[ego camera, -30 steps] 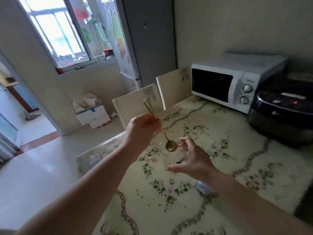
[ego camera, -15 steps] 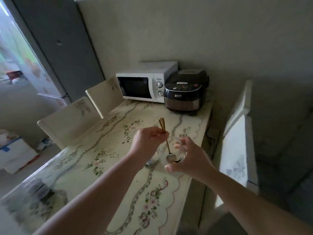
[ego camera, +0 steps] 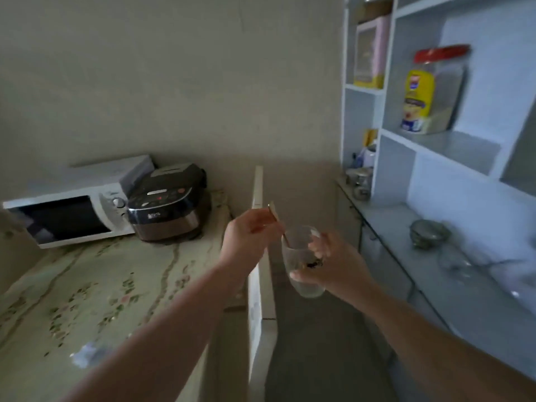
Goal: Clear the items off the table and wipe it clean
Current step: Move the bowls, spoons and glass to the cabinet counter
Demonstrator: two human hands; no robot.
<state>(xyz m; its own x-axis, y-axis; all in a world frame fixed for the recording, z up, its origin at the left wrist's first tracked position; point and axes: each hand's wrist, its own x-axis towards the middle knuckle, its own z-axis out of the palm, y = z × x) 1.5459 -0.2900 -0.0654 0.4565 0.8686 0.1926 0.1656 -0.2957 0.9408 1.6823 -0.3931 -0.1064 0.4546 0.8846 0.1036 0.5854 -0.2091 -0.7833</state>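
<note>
Kitchen corner: floral-covered table at left, bearing a microwave and rice cooker; white shelving and counter at right. Both hands are off the table's edge, above a chair back. Right hand is wrapped around a clear glass with dark dregs at its bottom. Left hand pinches a gold spoon whose bowl dips inside the glass. Risk: mid-carry tilt could spill dregs; the spoon may knock the rim.
</note>
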